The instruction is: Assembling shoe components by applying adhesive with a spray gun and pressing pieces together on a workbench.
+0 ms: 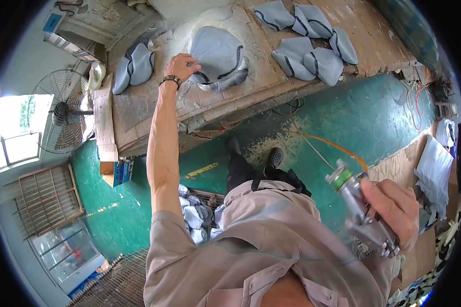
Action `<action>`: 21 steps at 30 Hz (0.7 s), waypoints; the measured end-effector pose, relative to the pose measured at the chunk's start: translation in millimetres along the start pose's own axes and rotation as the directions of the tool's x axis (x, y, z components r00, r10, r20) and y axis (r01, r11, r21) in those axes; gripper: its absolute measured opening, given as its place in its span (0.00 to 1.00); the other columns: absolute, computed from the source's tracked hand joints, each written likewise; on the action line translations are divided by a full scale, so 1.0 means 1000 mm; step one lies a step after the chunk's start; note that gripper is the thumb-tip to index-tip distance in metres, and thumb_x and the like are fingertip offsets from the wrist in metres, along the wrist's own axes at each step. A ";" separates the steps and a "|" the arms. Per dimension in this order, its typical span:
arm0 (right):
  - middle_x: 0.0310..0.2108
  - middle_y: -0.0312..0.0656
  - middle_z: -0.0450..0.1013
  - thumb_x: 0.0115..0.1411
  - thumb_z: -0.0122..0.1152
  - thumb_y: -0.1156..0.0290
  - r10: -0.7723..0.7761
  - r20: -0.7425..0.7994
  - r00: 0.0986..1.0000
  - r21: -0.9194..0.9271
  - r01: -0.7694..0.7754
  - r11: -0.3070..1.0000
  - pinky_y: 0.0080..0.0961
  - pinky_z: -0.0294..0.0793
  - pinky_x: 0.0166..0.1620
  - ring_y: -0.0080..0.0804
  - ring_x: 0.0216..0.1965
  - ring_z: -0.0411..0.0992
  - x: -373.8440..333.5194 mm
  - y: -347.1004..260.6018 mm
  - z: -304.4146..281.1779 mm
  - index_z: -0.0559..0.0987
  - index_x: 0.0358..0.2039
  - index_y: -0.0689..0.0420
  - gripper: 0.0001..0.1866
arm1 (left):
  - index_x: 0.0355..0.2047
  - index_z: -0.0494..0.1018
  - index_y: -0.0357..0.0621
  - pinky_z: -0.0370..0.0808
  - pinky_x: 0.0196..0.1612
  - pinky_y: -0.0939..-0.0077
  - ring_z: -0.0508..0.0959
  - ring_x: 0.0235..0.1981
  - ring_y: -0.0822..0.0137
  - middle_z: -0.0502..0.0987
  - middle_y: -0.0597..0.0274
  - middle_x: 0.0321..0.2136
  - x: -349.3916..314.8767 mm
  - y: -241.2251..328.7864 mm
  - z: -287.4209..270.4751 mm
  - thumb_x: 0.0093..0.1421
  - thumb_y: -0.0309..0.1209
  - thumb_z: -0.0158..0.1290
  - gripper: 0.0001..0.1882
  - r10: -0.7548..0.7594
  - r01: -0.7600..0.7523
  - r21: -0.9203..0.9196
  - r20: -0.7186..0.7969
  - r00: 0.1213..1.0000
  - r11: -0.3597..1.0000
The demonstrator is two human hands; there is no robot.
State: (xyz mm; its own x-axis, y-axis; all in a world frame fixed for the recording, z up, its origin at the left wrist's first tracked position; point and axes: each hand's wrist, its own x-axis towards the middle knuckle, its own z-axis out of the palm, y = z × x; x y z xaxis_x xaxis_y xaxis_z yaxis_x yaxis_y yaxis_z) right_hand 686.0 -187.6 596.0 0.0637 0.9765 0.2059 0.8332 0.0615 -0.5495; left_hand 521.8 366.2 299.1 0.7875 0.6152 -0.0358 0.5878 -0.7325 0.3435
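On the cardboard-covered table [138,110], my left hand [181,67] is closed at the left edge of a grey fabric piece [216,50] with black trim. That piece lies over a dark-edged, pale form whose lower part shows beneath it. At the right, well away from the table, my right hand [394,207] is wrapped round a metal spray gun [361,207] with a green ring near its nozzle end. An orange hose [338,147] runs beside the gun; where it joins is hidden. Motion slightly blurs the gun.
Several grey pieces [297,53] lie at the table's far right, others [141,64] at its left. A wire crate [205,199] of grey pieces stands by my legs. A large fan [61,110] is at the left. A thin hose [307,140] crosses the green floor.
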 end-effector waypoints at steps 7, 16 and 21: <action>0.25 0.36 0.72 0.44 0.71 0.74 0.008 0.021 1.000 -0.053 -0.007 0.999 0.26 0.63 0.20 0.29 0.22 0.71 0.016 -0.040 0.020 0.76 0.60 0.65 0.38 | 0.45 0.86 0.46 0.74 0.61 0.64 0.79 0.56 0.54 0.78 0.53 0.58 0.013 -0.013 -0.004 0.52 0.48 0.67 0.25 0.076 -0.065 -0.105 0.096 0.993 0.992; 0.26 0.41 0.75 0.50 0.68 0.68 0.052 0.035 0.998 -0.012 -0.052 0.999 0.27 0.67 0.25 0.29 0.21 0.71 0.076 -0.117 0.071 0.78 0.55 0.68 0.31 | 0.39 0.87 0.50 0.74 0.59 0.62 0.78 0.56 0.52 0.80 0.53 0.54 -0.001 -0.044 -0.033 0.51 0.48 0.65 0.20 0.160 -0.154 -0.183 0.020 0.987 0.971; 0.28 0.48 0.77 0.46 0.67 0.63 0.272 -0.148 0.951 -0.007 -0.277 0.961 0.29 0.67 0.33 0.36 0.28 0.74 0.100 -0.152 0.098 0.84 0.49 0.66 0.29 | 0.37 0.87 0.51 0.73 0.58 0.60 0.77 0.54 0.52 0.82 0.55 0.46 -0.048 -0.097 -0.097 0.50 0.39 0.66 0.14 0.189 -0.248 -0.057 -0.488 0.852 0.967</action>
State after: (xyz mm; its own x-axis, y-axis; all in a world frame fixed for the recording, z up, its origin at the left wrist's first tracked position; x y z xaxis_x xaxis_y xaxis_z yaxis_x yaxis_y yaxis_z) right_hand 512.1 -79.0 620.8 0.3689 0.9146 0.1659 0.7871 -0.2124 -0.5791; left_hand 408.7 436.0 358.3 0.6919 0.5277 0.4928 0.3631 -0.8443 0.3941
